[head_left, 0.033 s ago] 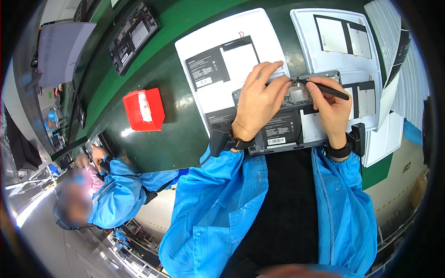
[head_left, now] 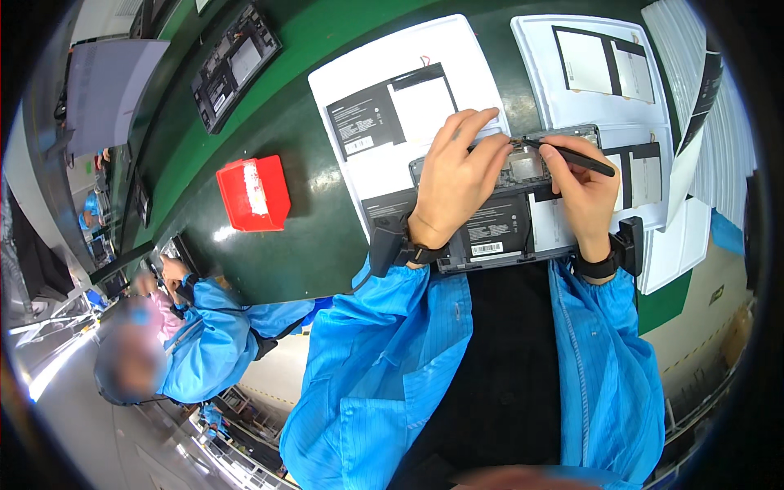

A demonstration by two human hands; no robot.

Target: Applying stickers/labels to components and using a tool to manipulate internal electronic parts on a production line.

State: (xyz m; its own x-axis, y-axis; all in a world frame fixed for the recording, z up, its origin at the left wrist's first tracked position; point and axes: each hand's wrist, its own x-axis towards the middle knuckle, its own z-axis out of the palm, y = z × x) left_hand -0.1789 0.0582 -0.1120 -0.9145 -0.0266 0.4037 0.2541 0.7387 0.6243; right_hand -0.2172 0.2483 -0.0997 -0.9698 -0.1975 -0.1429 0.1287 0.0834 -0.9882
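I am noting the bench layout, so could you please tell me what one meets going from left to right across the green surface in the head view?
Red bin → left hand → black tool → right hand → stack of white trays.

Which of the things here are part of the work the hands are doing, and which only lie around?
In use:
- left hand, pressing on the open device
- right hand, holding a black tool with its tip at the device

Lying about:
- red bin
- white trays with flat dark and white parts
- another open device further along the green table
- a co-worker at the left
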